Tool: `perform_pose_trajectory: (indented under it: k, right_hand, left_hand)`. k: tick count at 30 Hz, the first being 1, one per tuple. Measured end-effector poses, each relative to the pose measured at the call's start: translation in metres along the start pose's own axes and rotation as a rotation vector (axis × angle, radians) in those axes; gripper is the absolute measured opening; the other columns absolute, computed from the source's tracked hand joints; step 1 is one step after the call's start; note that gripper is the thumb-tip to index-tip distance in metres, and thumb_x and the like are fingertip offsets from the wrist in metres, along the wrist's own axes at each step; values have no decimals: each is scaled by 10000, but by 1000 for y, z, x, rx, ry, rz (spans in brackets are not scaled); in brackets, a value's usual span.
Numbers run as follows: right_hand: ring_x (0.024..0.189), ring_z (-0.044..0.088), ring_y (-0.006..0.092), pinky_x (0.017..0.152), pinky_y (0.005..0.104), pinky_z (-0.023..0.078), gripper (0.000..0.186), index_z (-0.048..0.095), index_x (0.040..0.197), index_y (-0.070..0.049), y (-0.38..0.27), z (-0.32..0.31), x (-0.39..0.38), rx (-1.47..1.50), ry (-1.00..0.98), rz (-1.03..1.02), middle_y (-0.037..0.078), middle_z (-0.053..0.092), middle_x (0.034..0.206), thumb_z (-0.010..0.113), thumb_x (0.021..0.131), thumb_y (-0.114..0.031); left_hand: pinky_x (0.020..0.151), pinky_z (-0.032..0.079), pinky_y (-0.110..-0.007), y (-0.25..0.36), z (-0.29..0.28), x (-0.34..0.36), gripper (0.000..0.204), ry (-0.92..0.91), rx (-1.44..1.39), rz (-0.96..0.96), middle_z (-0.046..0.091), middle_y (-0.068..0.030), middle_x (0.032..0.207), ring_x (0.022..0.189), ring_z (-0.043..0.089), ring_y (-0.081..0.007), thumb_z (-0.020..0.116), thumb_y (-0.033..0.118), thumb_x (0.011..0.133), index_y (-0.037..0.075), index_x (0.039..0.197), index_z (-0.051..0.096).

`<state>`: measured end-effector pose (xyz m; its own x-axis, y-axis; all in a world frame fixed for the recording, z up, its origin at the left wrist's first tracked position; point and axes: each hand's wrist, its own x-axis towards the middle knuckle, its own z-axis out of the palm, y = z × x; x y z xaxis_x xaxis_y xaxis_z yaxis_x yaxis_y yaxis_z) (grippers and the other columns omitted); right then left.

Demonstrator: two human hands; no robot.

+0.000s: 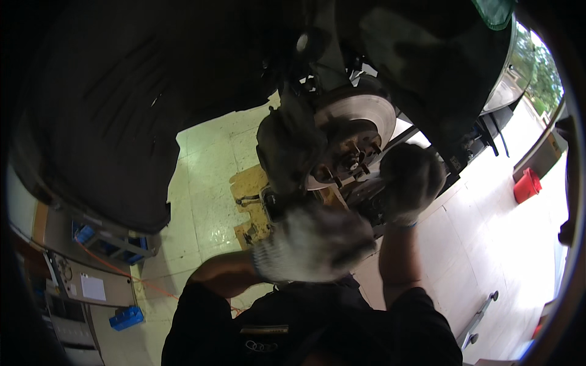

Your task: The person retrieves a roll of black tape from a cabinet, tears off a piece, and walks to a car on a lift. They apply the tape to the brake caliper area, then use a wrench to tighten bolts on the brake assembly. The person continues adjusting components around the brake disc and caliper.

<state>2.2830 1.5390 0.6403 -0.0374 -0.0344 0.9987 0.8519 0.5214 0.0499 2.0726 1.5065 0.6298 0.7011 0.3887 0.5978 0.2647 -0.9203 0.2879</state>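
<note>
The brake disc (379, 108) sits upright on the hub (353, 163) at the middle of the view, inside the wheel arch, with a dark caliper-shaped part (284, 152) just to its left. The left hand (314, 241), gloved and blurred, is below that part, and the right hand (412, 183) is bunched just right of the disc; I cannot tell whether either one is clamped on anything or has its fingers apart. To do this well, I would steady with one hand and work with the other, keep the fingers out of the gap between disc and caliper-shaped part, mind the projecting studs (376, 147), and keep grimy gloves off the bright braking face. Counted: one disc, one hub, one caliper-shaped part, two gloved hands, at least three studs, one red bucket (527, 186) on the floor at right and one small blue box (126, 318) at lower left
</note>
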Motion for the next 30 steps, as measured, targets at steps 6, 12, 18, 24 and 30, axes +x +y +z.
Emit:
perform_pose_trajectory:
  k: [6, 12, 18, 24, 30]
  right_hand:
    - [873, 695, 208, 765, 301, 565, 319, 629, 1156, 58, 48, 55, 95, 393, -406, 122, 128, 709, 1008, 624, 969, -200]
    - [981, 679, 287, 812, 432, 573, 465, 654, 1246, -109, 55, 155, 164, -152, -922, -371, 166, 685, 1050, 649, 927, -447]
    - [832, 701, 276, 732, 423, 574, 492, 761, 1005, -76, 29, 203, 191, -476, -1587, -362, 131, 716, 862, 594, 932, -532]
    - [814, 712, 251, 700, 409, 582, 435, 769, 1022, -107, 48, 249, 176, -316, -1460, -482, 70, 747, 972, 655, 882, -504]
    - [770, 717, 255, 618, 394, 587, 286, 766, 966, -95, 53, 240, 180, -446, -1424, -856, 114, 737, 898, 655, 879, -343]
  left_hand:
    - [777, 553, -465, -161, -106, 105, 467, 102, 946, -311, 686, -143, 921, 859, 687, -285, 609, 425, 909, 110, 1252, 645]
    - [865, 538, -451, -244, -73, 119, 508, 368, 240, -598, 703, -184, 1057, 963, 673, -358, 589, 515, 920, 72, 1151, 676]
    - [947, 504, -486, -299, -49, 90, 369, 106, 993, -259, 633, -177, 1235, 1099, 627, -363, 593, 274, 925, 238, 1292, 617]
    - [959, 497, -414, -292, -48, 91, 358, 321, 692, -182, 649, -171, 1249, 1124, 619, -330, 568, 351, 967, 144, 1248, 650]
    - [980, 501, -424, -270, -54, 98, 297, 397, -42, -464, 666, -158, 1226, 1074, 650, -338, 523, 176, 960, 126, 1212, 673]
